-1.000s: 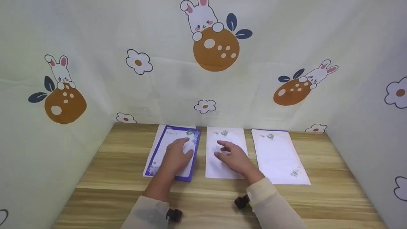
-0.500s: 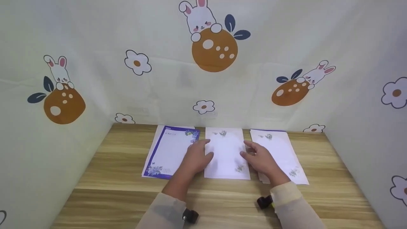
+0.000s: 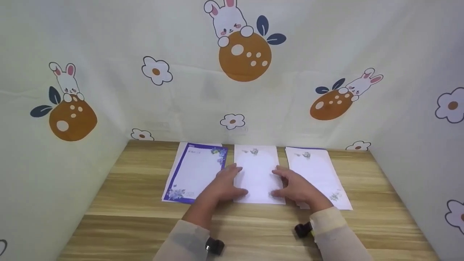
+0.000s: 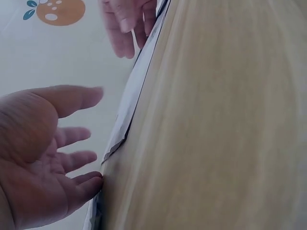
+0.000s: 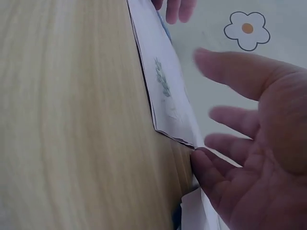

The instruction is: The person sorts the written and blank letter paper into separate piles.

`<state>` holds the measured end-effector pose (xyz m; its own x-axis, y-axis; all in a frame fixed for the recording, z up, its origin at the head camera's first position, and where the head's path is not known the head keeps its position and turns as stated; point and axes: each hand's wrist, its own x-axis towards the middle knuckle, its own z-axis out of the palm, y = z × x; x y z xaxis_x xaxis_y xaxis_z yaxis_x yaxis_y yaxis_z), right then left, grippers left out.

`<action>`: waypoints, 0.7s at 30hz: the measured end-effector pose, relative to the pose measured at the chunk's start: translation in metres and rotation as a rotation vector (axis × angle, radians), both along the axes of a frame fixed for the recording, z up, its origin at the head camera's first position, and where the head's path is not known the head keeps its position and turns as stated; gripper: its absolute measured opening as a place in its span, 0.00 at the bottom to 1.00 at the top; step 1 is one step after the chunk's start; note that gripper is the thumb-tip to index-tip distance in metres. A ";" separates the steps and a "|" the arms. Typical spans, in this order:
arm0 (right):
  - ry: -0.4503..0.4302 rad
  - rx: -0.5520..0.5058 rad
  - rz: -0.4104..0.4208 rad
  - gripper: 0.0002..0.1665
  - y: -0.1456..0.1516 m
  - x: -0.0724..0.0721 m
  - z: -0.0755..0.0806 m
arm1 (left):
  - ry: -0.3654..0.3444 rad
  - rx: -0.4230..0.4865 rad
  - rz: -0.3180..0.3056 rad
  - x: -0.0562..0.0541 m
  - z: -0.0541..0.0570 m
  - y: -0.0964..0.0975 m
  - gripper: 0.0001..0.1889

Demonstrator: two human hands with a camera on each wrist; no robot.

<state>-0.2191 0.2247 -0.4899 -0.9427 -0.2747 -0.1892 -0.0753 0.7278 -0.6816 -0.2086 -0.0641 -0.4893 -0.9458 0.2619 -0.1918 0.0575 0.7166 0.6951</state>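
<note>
Over the left side of a white sheet stack (image 3: 257,174) with small flower prints is my left hand (image 3: 225,185), thumb and fingers apart. My right hand (image 3: 296,185) faces it across the stack's right side, its fingers loosely bent. In the left wrist view, the left hand (image 4: 38,153) has its lower fingertips beside the paper edge. In the right wrist view, the right hand (image 5: 264,129) has a little finger at the corner of the layered papers (image 5: 163,86); firm contact is unclear. Neither hand grips anything.
To the left lies a purple-bordered sheet (image 3: 197,163) with blue flowers, on top of white paper. A second white stack (image 3: 313,165) lies to the right, a purple edge showing behind it. The wooden table (image 3: 119,188) meets a printed curtain (image 3: 188,101).
Both hands have moved right, from over the left and middle stacks to either side of the middle one. In the last half second they have lowered, thumbs coming towards the near edge.
</note>
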 end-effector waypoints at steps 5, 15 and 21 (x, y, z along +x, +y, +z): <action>0.022 0.088 0.096 0.46 0.000 0.003 -0.002 | 0.016 -0.117 -0.117 0.003 -0.003 -0.001 0.48; 0.044 0.099 0.024 0.40 -0.004 0.003 -0.003 | 0.031 -0.151 -0.086 0.005 -0.003 0.005 0.42; 0.096 0.085 -0.009 0.36 -0.009 0.003 -0.002 | 0.075 -0.159 -0.055 0.007 0.002 0.010 0.38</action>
